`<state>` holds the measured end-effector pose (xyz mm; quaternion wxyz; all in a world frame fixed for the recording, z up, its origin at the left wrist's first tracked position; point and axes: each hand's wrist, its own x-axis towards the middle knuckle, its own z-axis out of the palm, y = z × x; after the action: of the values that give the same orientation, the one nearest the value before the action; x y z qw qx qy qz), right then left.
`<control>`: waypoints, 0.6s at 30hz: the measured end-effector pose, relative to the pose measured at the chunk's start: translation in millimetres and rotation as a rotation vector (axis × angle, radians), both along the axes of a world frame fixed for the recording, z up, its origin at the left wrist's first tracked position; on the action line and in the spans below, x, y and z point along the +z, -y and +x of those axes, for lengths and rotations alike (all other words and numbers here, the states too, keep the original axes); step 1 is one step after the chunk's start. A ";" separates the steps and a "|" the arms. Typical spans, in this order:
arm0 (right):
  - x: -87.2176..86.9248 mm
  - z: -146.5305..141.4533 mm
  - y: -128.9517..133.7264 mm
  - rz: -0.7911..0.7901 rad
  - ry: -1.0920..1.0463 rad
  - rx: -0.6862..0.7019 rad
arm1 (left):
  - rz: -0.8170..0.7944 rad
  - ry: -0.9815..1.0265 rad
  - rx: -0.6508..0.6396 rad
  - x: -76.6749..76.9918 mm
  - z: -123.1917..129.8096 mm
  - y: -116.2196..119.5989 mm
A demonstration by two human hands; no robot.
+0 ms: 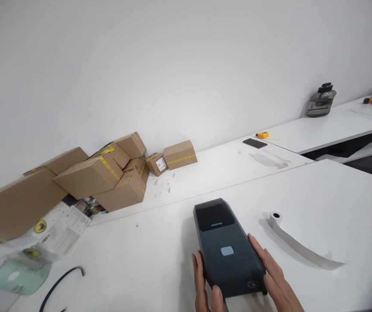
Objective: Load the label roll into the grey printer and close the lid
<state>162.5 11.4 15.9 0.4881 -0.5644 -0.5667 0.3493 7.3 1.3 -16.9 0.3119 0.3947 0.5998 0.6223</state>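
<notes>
A dark blue-grey, box-shaped handheld device [231, 255] is between my two hands, over the white table. A black glossy panel with small lettering covers its far end, a pale square button sits mid-body, and a small round mark shows at the near corner. My left hand [202, 286] grips its left side, with the thumb at the near edge. Along the right side, my right hand [275, 277] is closed against the casing. To the right lies a narrow white paper roll [275, 218], its strip unrolled toward me. The device's underside is hidden.
Cardboard boxes [88, 175] are piled at the back left against the wall. Nearer lie clear packaging [64, 229], a mint-green pouch [20, 275] and a dark curved band [59, 281]. At the back right are a phone [255, 143], a yellow tape measure [262, 135] and a bottle [321, 102].
</notes>
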 end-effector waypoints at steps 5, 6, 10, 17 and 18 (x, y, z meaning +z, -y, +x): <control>38.1 15.0 -44.1 0.396 0.197 0.134 | 0.126 0.019 -0.006 57.7 -15.9 -24.6; 48.3 16.6 -58.0 0.488 0.232 0.169 | 0.142 0.037 -0.010 68.1 -20.6 -34.4; 92.4 9.9 -112.9 0.680 0.295 0.181 | 0.091 0.017 0.032 87.2 -35.5 -81.0; 153.5 -13.3 -184.8 0.370 0.280 0.064 | -0.146 -0.221 -0.229 67.7 -30.5 -117.8; 158.4 -15.0 -193.9 0.323 0.270 0.070 | -0.152 -0.229 -0.239 65.1 -28.7 -117.3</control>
<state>147.5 205.3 174.4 0.4795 -0.5003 -0.6949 0.1919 -21.4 118.6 48.3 0.3423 0.5067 0.6256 0.4845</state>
